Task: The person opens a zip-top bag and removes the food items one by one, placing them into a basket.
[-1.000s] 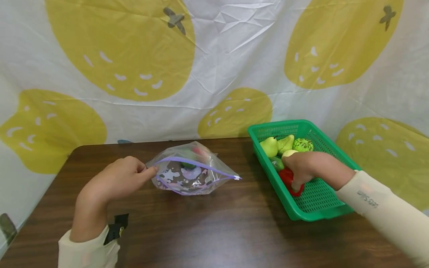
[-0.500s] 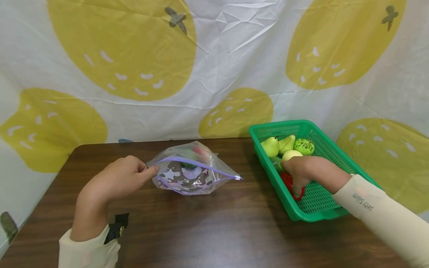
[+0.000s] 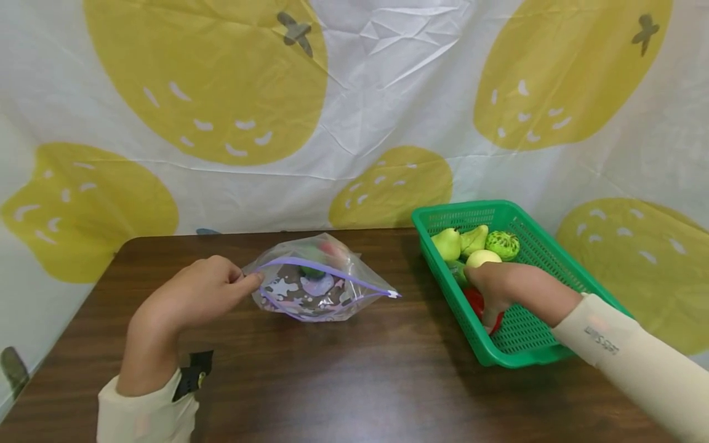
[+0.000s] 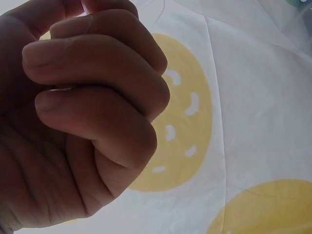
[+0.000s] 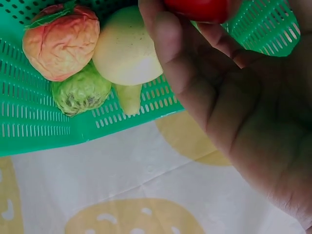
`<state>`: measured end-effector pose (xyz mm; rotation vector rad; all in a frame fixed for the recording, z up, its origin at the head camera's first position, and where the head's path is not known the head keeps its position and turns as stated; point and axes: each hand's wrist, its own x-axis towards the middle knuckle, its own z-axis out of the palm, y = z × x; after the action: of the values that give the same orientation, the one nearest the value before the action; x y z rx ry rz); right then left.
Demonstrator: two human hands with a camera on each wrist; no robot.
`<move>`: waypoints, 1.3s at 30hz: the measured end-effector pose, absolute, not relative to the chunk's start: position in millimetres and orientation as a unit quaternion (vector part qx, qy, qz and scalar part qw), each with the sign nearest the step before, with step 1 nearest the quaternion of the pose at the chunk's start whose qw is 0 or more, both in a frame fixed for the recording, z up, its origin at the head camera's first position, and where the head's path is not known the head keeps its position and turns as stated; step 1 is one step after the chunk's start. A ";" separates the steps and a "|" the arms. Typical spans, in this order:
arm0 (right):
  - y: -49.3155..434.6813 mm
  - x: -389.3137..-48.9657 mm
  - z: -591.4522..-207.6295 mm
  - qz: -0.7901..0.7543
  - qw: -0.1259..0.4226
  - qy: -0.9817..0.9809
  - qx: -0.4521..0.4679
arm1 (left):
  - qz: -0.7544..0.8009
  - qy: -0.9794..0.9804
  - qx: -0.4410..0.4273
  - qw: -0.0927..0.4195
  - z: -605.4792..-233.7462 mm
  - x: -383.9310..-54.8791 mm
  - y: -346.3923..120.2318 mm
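Observation:
In the head view my left hand (image 3: 205, 290) pinches the left edge of a clear zip bag (image 3: 332, 278) with a purple seal. The bag's mouth gapes, and something green and red lies inside. The left wrist view shows the fingers of the left hand (image 4: 97, 92) curled; the bag's pinched edge is not visible there. My right hand (image 3: 506, 286) reaches into the green basket (image 3: 501, 357), its thumb and fingers round a glossy red fruit or vegetable (image 3: 474, 300). In the right wrist view the red piece (image 5: 200, 9) shows between the fingers; its exact kind is hidden.
Beside the right hand lie a pale yellow round fruit (image 3: 484, 259), pears (image 3: 446, 243) and a patterned green fruit (image 3: 502, 245). An orange-red wrinkled fruit (image 5: 62, 41) shows in the right wrist view. A lemon-print cloth (image 3: 388, 123) hangs behind the brown table (image 3: 332, 381).
My right hand has shifted slightly toward me within the basket, baring more of the pale yellow fruit and covering more of the red piece. The left hand and bag have hardly moved.

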<state>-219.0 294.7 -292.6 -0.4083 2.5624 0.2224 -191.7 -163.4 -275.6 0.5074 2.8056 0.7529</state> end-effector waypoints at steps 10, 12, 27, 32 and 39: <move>276.8 -210.7 -258.7 0.053 0.183 0.970 -0.154 | 0.257 0.946 0.171 0.098 -274.7 -191.0 -163.8; 265.7 -202.0 -244.1 0.055 0.137 0.975 -0.165 | 0.258 0.946 0.170 0.096 -274.7 -190.9 -164.1; 218.0 -92.4 -216.4 -0.061 -0.273 0.892 -0.355 | 0.258 0.947 0.168 0.092 -270.0 -190.0 -165.1; 232.5 -93.0 -273.1 -0.182 -0.331 0.816 -0.437 | 0.258 0.946 0.174 0.088 -270.3 -190.5 -163.7; 181.6 -109.5 -270.2 -0.233 -0.280 0.823 -0.436 | 0.264 0.945 0.170 0.093 -272.3 -189.2 -163.3</move>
<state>-109.5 181.6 -270.2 -1.6823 3.1803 -0.8997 -189.2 -163.3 -272.3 0.5056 2.8036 0.7832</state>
